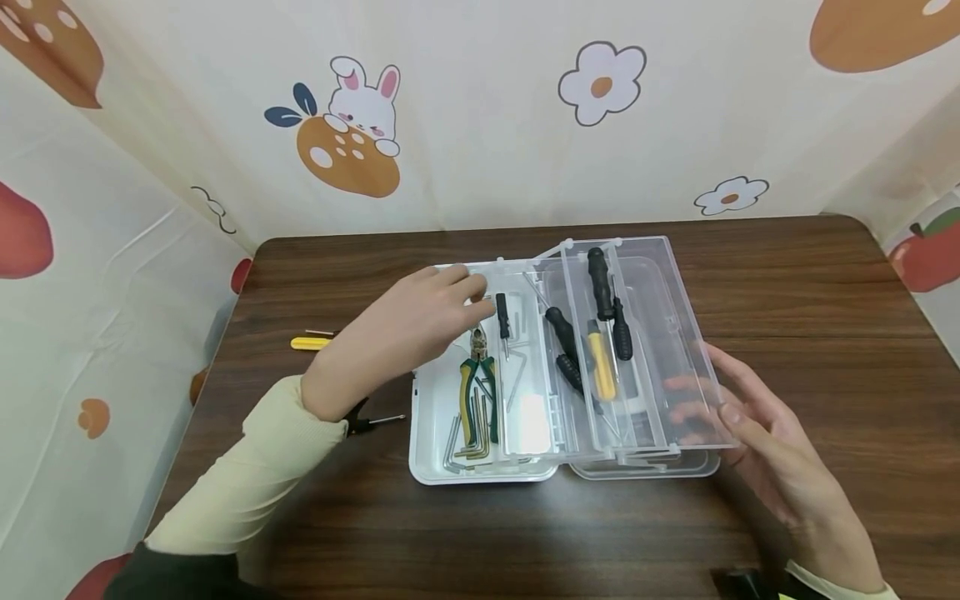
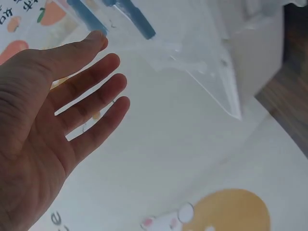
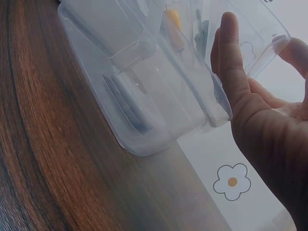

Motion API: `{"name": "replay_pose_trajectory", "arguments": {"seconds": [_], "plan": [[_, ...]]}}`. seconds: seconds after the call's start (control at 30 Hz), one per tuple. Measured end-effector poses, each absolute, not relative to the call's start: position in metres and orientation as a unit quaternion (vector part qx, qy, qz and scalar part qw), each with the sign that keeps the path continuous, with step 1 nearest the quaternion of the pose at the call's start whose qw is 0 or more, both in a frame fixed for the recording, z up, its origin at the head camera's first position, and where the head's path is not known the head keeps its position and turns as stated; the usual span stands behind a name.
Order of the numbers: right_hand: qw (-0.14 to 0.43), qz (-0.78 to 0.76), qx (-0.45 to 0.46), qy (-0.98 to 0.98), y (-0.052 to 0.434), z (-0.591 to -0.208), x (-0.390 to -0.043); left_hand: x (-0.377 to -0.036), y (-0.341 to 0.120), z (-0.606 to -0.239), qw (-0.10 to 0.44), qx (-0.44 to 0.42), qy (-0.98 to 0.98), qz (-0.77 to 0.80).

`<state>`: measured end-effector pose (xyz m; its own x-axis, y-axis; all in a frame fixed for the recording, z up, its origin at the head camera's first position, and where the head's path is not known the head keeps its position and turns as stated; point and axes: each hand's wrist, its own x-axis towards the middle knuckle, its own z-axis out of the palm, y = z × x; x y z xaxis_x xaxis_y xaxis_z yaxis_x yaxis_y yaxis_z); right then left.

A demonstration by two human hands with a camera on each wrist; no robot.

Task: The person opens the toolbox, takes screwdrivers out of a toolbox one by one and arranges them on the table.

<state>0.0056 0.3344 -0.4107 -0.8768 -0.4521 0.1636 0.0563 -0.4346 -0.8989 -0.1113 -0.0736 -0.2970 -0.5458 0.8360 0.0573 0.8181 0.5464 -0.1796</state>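
A toolbox stands unfolded on the table. Its white base (image 1: 426, 400) holds green-and-yellow pliers (image 1: 468, 400), several hex keys (image 1: 480, 442) and a small black screwdriver (image 1: 502, 317). Over the lid half, a clear compartment tray (image 1: 652, 283) carries several black screwdrivers (image 1: 600, 283) and a yellow-handled tool (image 1: 602, 367). My right hand (image 1: 780, 458) grips the tray's right edge, thumb on the rim and fingers behind the clear plastic. Above the far part of the base hovers my left hand (image 1: 420, 321); in the left wrist view its fingers (image 2: 96, 103) are loosely bent with nothing between them.
A yellow-handled tool (image 1: 309, 343) lies on the wooden table (image 1: 345, 517) left of the box. Partly under the left wrist is a black tool with a metal shaft (image 1: 382, 420). A dark object (image 1: 735, 581) sits at the front edge. Printed cloth (image 1: 480, 108) hangs behind.
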Motion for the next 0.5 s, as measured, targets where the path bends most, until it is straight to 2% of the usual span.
{"name": "replay_pose_trajectory", "arguments": {"seconds": [0.33,0.5], "plan": [[0.155,-0.827,-0.199,0.502,0.334,-0.411,0.005,-0.129,-0.04,-0.294,0.065,-0.501,-0.857,0.101],[0.159,-0.82,-0.188,0.517,0.335,-0.41,0.006,-0.132,-0.026,-0.295,0.03,-0.503,-0.855,0.123]]}}
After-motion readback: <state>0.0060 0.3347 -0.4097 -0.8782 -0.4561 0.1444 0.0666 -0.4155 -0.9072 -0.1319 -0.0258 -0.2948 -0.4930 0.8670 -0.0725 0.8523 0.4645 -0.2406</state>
